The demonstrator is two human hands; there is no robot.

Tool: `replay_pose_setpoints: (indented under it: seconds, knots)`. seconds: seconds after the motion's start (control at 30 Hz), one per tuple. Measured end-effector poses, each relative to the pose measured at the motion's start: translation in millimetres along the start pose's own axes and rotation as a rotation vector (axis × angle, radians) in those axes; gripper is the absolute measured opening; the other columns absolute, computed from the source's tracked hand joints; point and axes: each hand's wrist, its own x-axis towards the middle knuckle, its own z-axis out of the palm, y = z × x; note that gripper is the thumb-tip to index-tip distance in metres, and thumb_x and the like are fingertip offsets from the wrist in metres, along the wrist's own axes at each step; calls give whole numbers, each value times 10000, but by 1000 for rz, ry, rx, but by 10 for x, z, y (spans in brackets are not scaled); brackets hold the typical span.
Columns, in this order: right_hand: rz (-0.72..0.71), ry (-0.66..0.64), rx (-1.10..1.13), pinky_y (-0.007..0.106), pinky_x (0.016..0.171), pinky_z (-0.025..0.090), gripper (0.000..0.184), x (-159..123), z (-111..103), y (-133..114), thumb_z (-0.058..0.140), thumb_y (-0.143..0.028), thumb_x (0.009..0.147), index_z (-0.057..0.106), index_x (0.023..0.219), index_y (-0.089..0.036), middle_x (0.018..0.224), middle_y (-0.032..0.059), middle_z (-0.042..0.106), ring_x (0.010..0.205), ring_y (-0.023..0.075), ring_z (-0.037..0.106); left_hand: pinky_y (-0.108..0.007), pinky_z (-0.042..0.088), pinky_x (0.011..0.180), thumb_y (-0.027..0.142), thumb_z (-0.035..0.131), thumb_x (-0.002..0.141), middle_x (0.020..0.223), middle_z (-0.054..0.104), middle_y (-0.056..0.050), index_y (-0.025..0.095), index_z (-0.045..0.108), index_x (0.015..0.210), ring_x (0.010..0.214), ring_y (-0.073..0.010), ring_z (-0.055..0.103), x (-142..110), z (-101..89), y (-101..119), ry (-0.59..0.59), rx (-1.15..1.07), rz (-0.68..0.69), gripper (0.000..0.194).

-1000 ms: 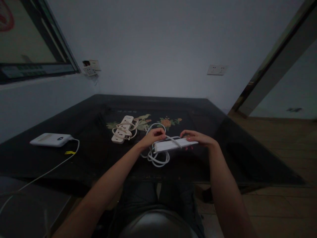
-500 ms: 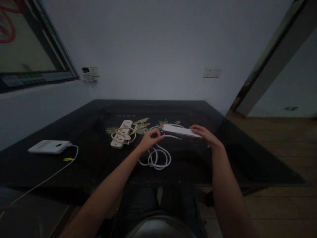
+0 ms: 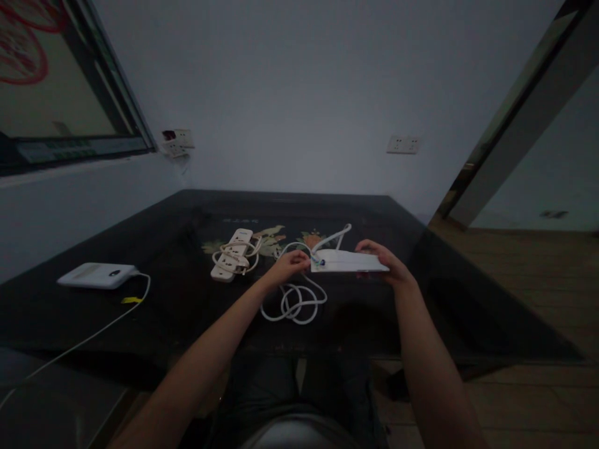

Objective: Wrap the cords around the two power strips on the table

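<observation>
My right hand grips the right end of a long white bar, seemingly a power strip, held above the dark table. Its outlets do not show from this angle. At the bar's left end, my left hand has its fingers pinched together on the white cord; the exact contact is partly hidden. Below that hand, the white cord lies in loose loops, and another stretch of it arches up behind the bar. To the left rests a second white power strip with its own cord wound around it.
A white device with a thin cable sits at the table's left, by a bit of yellow tape. The black table has a floral print. Wall sockets are behind it.
The bar has turned and come slightly lower, and cord now rises behind it. My left hand has shifted right to the bar's left end; the cord end it held out is no longer visible.
</observation>
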Motion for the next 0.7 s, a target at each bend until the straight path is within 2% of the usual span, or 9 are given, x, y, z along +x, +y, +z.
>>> replay_pose_setpoints:
  seconds: [0.17, 0.27, 0.4, 0.53, 0.7]
  knots:
    - [-56, 138, 15, 254, 396, 435, 510, 64, 45, 22, 650, -582, 620, 563, 953, -205, 771, 51, 676, 559, 199, 641, -312, 492, 776, 372, 646, 748, 906, 670, -63, 147, 608, 944, 858, -171, 633, 29, -107, 11, 98, -18, 14, 301]
    - [-150, 214, 74, 251, 399, 427, 436, 90, 33, 43, 626, -556, 661, 586, 937, -221, 793, 38, 680, 572, 197, 646, -336, 484, 795, 341, 619, 760, 852, 662, -50, 150, 605, 908, 846, -179, 627, 63, -240, -2, 208, 17, 30, 242]
    - [-223, 347, 171, 264, 426, 450, 357, 148, -3, 95, 592, -525, 725, 604, 935, -237, 828, 35, 695, 598, 197, 655, -354, 460, 814, 259, 663, 699, 762, 638, -28, 151, 616, 793, 801, -189, 608, 91, -376, -35, 309, 81, 50, 150]
    - [-195, 489, 234, 264, 441, 468, 366, 210, -17, 131, 576, -520, 757, 594, 978, -229, 855, 50, 707, 615, 192, 662, -338, 472, 773, 279, 652, 716, 737, 637, -30, 147, 616, 793, 757, -180, 615, 83, -375, -19, 283, 60, 63, 157]
    - [-173, 511, 121, 276, 439, 473, 433, 329, 143, 202, 567, -559, 757, 582, 993, -197, 863, 77, 694, 619, 202, 659, -318, 491, 769, 418, 632, 757, 786, 650, -41, 145, 617, 890, 763, -164, 624, 48, -277, 87, 169, -25, 85, 305]
